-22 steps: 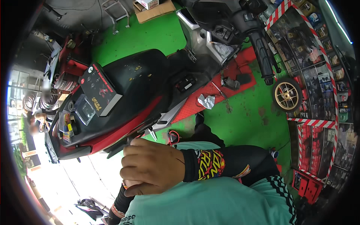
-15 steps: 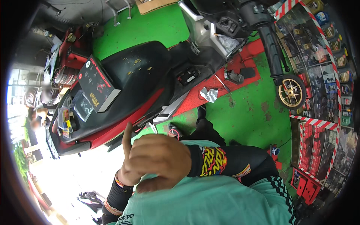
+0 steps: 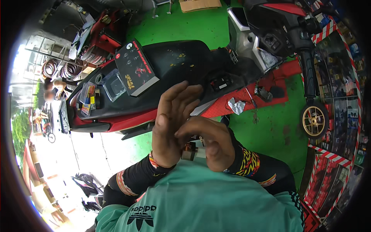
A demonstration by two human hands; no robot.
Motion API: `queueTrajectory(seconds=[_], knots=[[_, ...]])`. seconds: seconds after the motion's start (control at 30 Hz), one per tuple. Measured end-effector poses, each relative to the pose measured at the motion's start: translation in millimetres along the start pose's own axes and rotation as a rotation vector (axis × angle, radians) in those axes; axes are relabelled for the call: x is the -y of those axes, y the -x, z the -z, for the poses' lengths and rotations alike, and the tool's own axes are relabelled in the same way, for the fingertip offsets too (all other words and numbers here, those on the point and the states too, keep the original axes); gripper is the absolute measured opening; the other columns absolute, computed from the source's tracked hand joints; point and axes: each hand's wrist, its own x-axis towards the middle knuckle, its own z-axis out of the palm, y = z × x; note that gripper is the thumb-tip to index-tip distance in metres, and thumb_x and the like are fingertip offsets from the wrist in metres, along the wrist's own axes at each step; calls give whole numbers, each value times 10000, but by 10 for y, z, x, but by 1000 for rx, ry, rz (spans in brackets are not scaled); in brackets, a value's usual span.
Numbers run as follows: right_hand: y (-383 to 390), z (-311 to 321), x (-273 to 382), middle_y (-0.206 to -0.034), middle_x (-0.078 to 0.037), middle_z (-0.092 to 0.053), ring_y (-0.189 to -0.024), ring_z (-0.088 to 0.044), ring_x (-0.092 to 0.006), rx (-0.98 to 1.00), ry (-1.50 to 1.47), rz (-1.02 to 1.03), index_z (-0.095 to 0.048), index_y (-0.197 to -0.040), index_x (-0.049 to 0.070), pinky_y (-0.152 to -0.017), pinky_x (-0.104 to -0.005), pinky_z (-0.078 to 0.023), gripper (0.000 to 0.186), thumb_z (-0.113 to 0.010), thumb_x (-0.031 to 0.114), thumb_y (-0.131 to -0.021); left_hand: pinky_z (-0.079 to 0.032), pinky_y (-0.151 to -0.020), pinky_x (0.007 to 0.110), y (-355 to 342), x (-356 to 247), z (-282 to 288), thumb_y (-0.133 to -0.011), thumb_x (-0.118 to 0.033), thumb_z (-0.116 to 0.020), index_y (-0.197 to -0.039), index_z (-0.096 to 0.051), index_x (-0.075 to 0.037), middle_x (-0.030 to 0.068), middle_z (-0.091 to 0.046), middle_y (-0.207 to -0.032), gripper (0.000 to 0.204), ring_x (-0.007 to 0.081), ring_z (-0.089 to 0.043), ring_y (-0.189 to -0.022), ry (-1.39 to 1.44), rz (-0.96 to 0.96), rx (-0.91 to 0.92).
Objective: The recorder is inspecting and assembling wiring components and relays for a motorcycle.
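L hand (image 3: 168,123) & R hand (image 3: 213,137) meet in front of teal shirt (image 3: 216,201), short of bike seat (image 3: 170,63).
L fingers extended, a bit spread; R bent, tips at L palm, can't tell if pinching. Small brown-gold thing (image 3: 188,151) btwn wrists, unclear if held. Blk box (image 3: 138,71) at seat's far edge, clear tray (image 3: 114,86) beside it, twd rear end. Step prob. hands-only; taking box wd call for parting hands, reaching fwd.

The left hand (image 3: 168,129) stands with its fingers loosely extended. The right hand (image 3: 213,136) bends toward it (contact is unclear), both sleeved forearms (image 3: 135,178) angling inward.
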Motion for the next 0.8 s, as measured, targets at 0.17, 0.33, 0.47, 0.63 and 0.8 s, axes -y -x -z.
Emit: queueTrajectory(seconds=[0.17, 0.33, 0.47, 0.63, 0.8], knots=[[-37, -33, 71, -1068, -227, -613, -1013, -620, -322, -46, 175, 128, -591, -1181, -89, -866, -438, -480, 733, -369, 596, -1043, -263, -1199, 546, 21, -17, -31, -978, -674, -379, -1556, -273, -13, 298, -389, -1531, 884, 408, -370, -1461, 11, -19, 66], [-58, -9, -46, -1236, -271, -570, -1181, -542, -402, -87, 307, 293, -570, -1234, -92, -1021, -485, -402, 782, -317, 623, -1042, -286, -1190, 553, 127, -48, -116, -955, -690, -399, -1573, -241, -10, 303, -366, -1545, 932, 415, -374, -1450, 38, 50, 21], [-16, -115, -90, -1390, -314, -515, -1300, -496, -446, -75, 286, 307, -538, -1309, -103, -1136, -507, -335, 825, -274, 633, -1047, -292, -1189, 538, 239, -50, -151, -929, -691, -438, -1593, -194, 0, 327, -353, -1541, 988, 419, -378, -1444, 116, 46, -59], [86, -211, -137, -1457, -325, -473, -1386, -445, -451, -25, 196, 240, -514, -1347, -120, -1184, -527, -289, 818, -249, 601, -1064, -241, -1205, 501, 408, -5, -117, -963, -544, -498, -1598, -156, 33, 331, -337, -1538, 924, 385, -347, -1458, 250, 38, -123], [153, -224, -287, -1485, -325, -461, -1421, -428, -423, 54, 190, 216, -410, -1480, -58, -1198, -523, -260, 918, -108, 689, -1039, -199, -1221, 481, 525, 56, -72, -1001, -374, -531, -1601, -132, 53, 314, -337, -1528, 838, 364, -315, -1466, 345, 40, -168]])
